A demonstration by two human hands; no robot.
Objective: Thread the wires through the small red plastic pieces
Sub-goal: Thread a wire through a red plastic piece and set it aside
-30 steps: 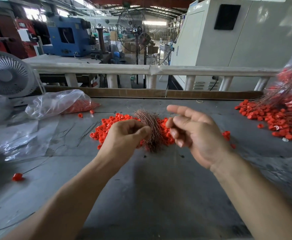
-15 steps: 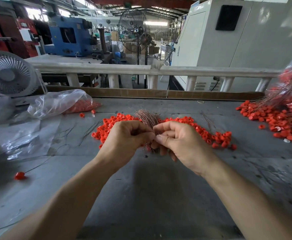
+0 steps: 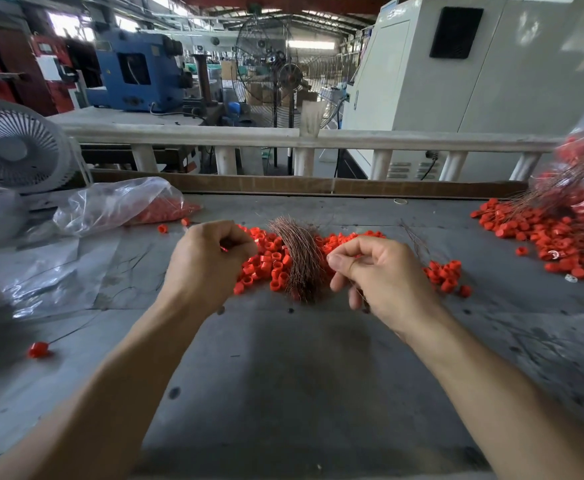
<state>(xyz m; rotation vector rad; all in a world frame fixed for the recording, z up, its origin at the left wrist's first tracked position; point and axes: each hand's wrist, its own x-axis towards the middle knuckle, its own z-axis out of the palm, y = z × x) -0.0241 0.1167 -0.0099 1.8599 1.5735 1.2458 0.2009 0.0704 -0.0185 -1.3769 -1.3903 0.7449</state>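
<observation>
Wires (image 3: 301, 261) bundled between hands; left grip (image 3: 211, 261) pinches red piece (image 3: 224, 249), right grip (image 3: 380, 271) pinches wire

Hands have separated again – half a second ago they met fingertip to fingertip in front of the copper wire bundle (image 3: 301, 261). Left hand (image 3: 211, 261) has shifted left of the bundle, fingers curled, a bit of red showing at the fingertips. Right hand (image 3: 377, 271) has pulled back to the bundle's right – thumb and forefinger pinched, what they hold too thin to make out.
</observation>
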